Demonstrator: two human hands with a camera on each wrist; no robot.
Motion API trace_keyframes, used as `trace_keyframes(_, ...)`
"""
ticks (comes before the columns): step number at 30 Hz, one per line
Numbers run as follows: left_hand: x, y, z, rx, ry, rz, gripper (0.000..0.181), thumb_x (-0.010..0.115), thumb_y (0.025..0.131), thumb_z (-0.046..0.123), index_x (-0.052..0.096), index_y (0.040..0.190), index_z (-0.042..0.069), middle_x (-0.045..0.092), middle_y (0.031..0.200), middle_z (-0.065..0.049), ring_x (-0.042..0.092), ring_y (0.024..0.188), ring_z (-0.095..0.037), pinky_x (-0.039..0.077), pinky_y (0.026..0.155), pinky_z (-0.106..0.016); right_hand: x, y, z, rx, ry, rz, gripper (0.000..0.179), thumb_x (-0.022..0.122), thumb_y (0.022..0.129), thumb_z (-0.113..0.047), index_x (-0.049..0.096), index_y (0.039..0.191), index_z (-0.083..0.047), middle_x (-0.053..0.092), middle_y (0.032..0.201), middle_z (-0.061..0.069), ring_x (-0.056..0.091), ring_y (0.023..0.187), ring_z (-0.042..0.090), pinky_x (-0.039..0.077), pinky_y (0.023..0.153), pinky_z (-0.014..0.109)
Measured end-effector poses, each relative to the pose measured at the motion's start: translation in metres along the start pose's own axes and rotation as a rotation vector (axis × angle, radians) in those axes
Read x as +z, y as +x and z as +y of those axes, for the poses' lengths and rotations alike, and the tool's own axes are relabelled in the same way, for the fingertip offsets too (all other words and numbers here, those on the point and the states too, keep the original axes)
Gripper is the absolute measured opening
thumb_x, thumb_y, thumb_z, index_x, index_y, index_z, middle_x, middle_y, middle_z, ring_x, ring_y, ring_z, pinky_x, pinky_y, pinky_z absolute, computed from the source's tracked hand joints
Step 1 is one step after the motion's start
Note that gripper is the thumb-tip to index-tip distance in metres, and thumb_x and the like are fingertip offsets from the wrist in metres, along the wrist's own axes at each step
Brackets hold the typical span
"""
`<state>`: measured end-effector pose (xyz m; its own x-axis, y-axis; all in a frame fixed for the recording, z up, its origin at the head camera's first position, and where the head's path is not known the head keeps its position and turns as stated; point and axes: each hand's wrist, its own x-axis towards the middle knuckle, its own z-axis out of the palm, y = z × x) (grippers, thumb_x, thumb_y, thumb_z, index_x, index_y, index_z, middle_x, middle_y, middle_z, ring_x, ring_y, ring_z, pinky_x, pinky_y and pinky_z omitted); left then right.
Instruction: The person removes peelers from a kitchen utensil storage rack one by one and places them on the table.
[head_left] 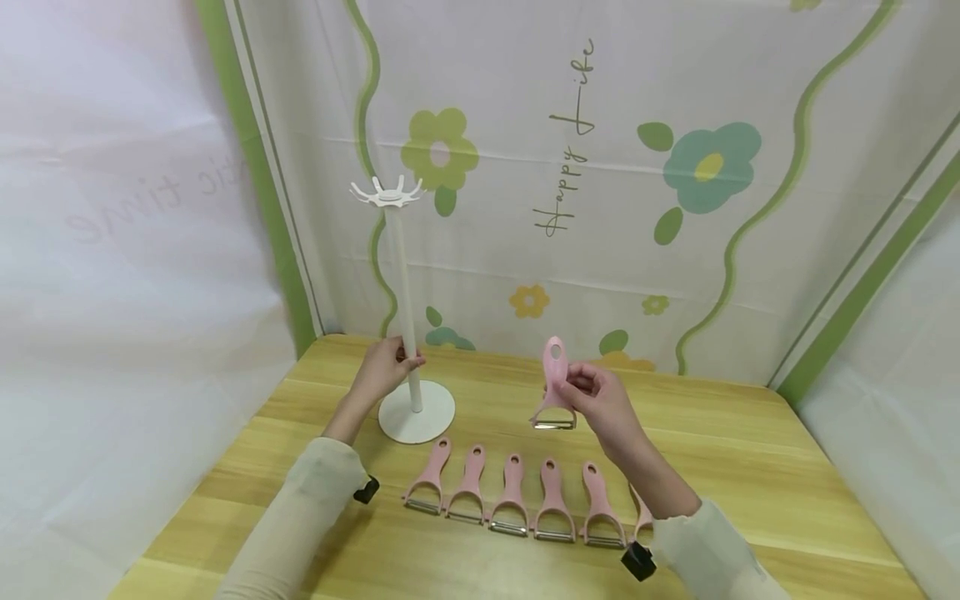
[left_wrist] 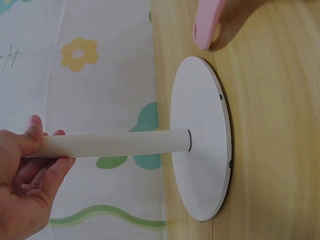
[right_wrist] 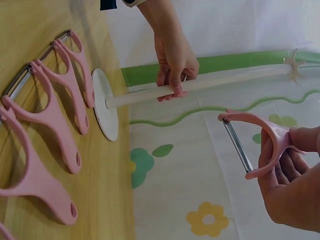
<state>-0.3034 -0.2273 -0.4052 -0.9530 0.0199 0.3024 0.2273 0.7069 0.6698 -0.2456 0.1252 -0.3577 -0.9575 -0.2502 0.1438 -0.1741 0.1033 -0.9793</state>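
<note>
My left hand (head_left: 385,367) grips the pole of a white hook stand (head_left: 406,308) low down, above its round base (left_wrist: 197,175). Thumb and fingers wrap the pole in the left wrist view. The stand is upright, with a ring of curved hooks (head_left: 387,197) at its top. In my right hand (head_left: 600,408) a pink peeler (head_left: 555,371) is pinched by the handle, raised over the table, its hole end up and metal blade down. Several more pink peelers (head_left: 512,492) lie in a row nearer me, blades toward me; my right forearm partly hides the rightmost peeler (head_left: 642,512).
The wooden table (head_left: 720,492) carries the stand at its back left. Behind it hangs a white curtain (head_left: 487,233) with printed flowers, and similar cloth closes off both sides. A black wrist strap piece (head_left: 639,561) sits at my right cuff.
</note>
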Motion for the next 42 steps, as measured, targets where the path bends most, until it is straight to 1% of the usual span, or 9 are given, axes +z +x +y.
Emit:
trace_keyframes(8, 0.000, 0.000, 0.000, -0.001, -0.002, 0.002, 0.014, 0.072, 0.092, 0.017, 0.070, 0.095, 0.004, 0.075, 0.095, -0.013, 0.073, 0.091, -0.030, 0.060, 0.080, -0.044, -0.010, -0.009, 0.010, 0.046, -0.004, 0.012, 0.023, 0.060, 0.098, -0.006, 0.056, 0.112, 0.012, 0.067, 0.088, -0.004, 0.065, 0.082, 0.005, 0.055, 0.071, 0.017)
trace_keyframes(14, 0.000, 0.000, 0.000, -0.008, -0.006, -0.003, 0.012, 0.072, 0.092, 0.016, 0.070, 0.095, 0.004, 0.075, 0.095, -0.013, 0.072, 0.092, -0.030, 0.059, 0.080, -0.044, -0.017, -0.016, 0.015, 0.063, 0.006, 0.004, 0.024, 0.060, 0.099, -0.007, 0.055, 0.112, 0.013, 0.070, 0.090, -0.002, 0.068, 0.085, 0.006, 0.057, 0.073, 0.018)
trace_keyframes(21, -0.001, -0.001, 0.002, -0.001, -0.003, 0.000, 0.013, 0.071, 0.093, 0.017, 0.070, 0.095, 0.004, 0.075, 0.095, -0.013, 0.073, 0.092, -0.030, 0.059, 0.080, -0.044, -0.029, -0.023, 0.025, 0.081, -0.019, 0.009, 0.026, 0.060, 0.099, -0.009, 0.056, 0.113, 0.012, 0.072, 0.093, -0.001, 0.069, 0.087, 0.006, 0.058, 0.076, 0.019)
trace_keyframes(26, 0.000, -0.001, 0.001, 0.002, -0.006, 0.000, 0.012, 0.071, 0.092, 0.015, 0.070, 0.095, 0.004, 0.075, 0.095, -0.013, 0.073, 0.091, -0.030, 0.059, 0.080, -0.045, -0.038, -0.030, 0.034, 0.093, -0.035, 0.008, 0.025, 0.061, 0.099, -0.011, 0.057, 0.111, 0.010, 0.072, 0.091, -0.004, 0.069, 0.085, 0.007, 0.058, 0.075, 0.019)
trace_keyframes(30, 0.000, -0.001, 0.000, 0.002, -0.001, -0.001, 0.013, 0.071, 0.092, 0.016, 0.070, 0.095, 0.004, 0.076, 0.095, -0.014, 0.073, 0.091, -0.030, 0.059, 0.080, -0.045, -0.046, -0.036, 0.040, 0.094, -0.044, -0.001, 0.026, 0.060, 0.100, -0.012, 0.056, 0.111, 0.011, 0.073, 0.093, -0.001, 0.070, 0.085, 0.007, 0.059, 0.075, 0.021)
trace_keyframes(37, 0.000, 0.001, -0.001, 0.001, 0.001, 0.003, 0.013, 0.071, 0.093, 0.018, 0.070, 0.095, 0.004, 0.076, 0.095, -0.013, 0.073, 0.093, -0.031, 0.060, 0.081, -0.045, -0.064, -0.045, 0.046, 0.138, -0.062, 0.039, 0.028, 0.060, 0.100, -0.015, 0.056, 0.113, 0.010, 0.071, 0.090, -0.005, 0.068, 0.083, 0.005, 0.059, 0.074, 0.021)
trace_keyframes(42, 0.000, 0.001, -0.002, 0.008, -0.003, 0.001, 0.014, 0.071, 0.093, 0.019, 0.071, 0.094, 0.005, 0.076, 0.094, -0.013, 0.073, 0.092, -0.030, 0.060, 0.081, -0.045, -0.078, -0.051, 0.053, 0.178, -0.072, 0.063, 0.026, 0.060, 0.100, -0.014, 0.055, 0.113, 0.009, 0.070, 0.090, -0.006, 0.068, 0.083, 0.005, 0.059, 0.075, 0.020)
